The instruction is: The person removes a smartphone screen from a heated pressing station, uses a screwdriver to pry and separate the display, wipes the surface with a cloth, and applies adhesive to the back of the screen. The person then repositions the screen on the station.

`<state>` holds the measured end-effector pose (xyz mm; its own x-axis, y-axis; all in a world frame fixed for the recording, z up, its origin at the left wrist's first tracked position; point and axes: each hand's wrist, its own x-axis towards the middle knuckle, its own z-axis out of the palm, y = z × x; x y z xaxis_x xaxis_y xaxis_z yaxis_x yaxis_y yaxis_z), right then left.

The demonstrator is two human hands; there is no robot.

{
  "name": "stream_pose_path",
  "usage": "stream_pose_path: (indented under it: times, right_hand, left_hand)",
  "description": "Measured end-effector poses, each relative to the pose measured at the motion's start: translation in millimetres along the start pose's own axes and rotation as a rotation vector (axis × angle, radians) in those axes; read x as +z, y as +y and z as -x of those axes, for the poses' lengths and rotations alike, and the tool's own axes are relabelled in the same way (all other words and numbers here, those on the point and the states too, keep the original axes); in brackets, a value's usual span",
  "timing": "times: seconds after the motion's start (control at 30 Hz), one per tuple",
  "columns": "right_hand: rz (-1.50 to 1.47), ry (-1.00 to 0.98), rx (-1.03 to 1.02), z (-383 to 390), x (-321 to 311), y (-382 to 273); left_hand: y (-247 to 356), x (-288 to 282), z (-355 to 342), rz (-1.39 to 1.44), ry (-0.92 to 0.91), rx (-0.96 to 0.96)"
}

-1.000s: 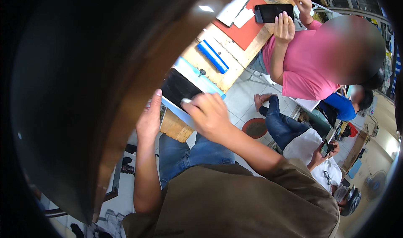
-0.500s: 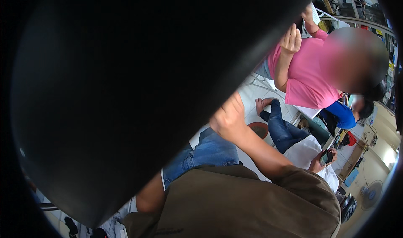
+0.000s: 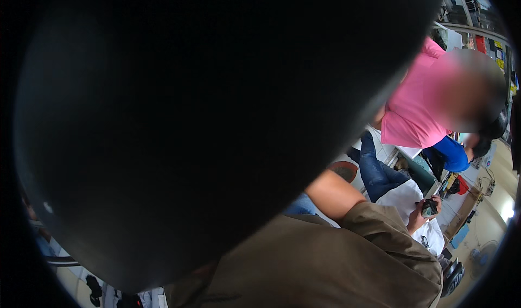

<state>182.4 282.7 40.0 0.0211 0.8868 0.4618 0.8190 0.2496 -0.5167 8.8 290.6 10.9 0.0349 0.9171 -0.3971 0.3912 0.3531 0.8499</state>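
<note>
view: most of the frame is swallowed by a big dark rounded object (image 3: 206, 123) sitting right up against the camera, can't tell what it is, just black with a faint sheen along its lower edge

left hand: not in the picture at all, so no idea if it's open or closed

right hand: also hidden. Only the bare right forearm (image 3: 334, 194) shows, poking out of an olive-brown sleeve (image 3: 380, 232) and running up under the dark shape, so whether those fingers are open, closed or holding something, can't tell

what the hands are on: whatever they touch is behind the dark shape, so nothing to see there

own body: olive-brown shirt (image 3: 304, 270) fills the bottom middle, with a sliver of blue jeans (image 3: 301, 205) just beside the forearm

person 1: someone in a pink shirt (image 3: 418, 112) stands at the upper right, close to the dark shape's edge

person 2: behind and below the pink shirt there's someone in a blue top (image 3: 450, 153)

person 3: lower right, someone seated in a white shirt (image 3: 407, 199) and dark blue jeans (image 3: 377, 169), with a small dark phone (image 3: 429, 207) held in their hand (image 3: 418, 218)

floor: pale tiles at the right edge (image 3: 488, 221), a round reddish-brown thing (image 3: 343, 170) near the seated person's leg
</note>
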Motion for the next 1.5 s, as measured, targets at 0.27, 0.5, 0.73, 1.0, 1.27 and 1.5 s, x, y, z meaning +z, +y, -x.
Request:
stream_pose_path:
  times: [0.27, 0.5, 0.73, 1.0, 1.27, 1.5]
  right_hand:
    - [-0.008, -0.024, 0.092, 23, 7, -5]
    - [0.033, -0.035, 0.103, 7, 7, -6]
    - [0.068, -0.058, 0.072, 12, 13, -6]
    - [0.065, -0.071, -0.071, 5, 0, -11]
    - [0.069, -0.130, 0.268, 44, 13, -9]
    - [0.109, -0.042, 0.346, 81, -50, -45]
  left_hand:
    - [-10, 0, -2, 0.053, -0.019, 0.012]
    - [-8, -2, -5, 0.085, -0.041, 0.045]
    - [-12, -2, -7, 0.081, -0.052, 0.038]
    - [-7, -1, -7, 0.112, -0.072, 0.041]
    - [6, -4, -8, 0.126, -0.119, -0.056]
    - [8, -6, -12, -0.041, -0.095, 0.073]
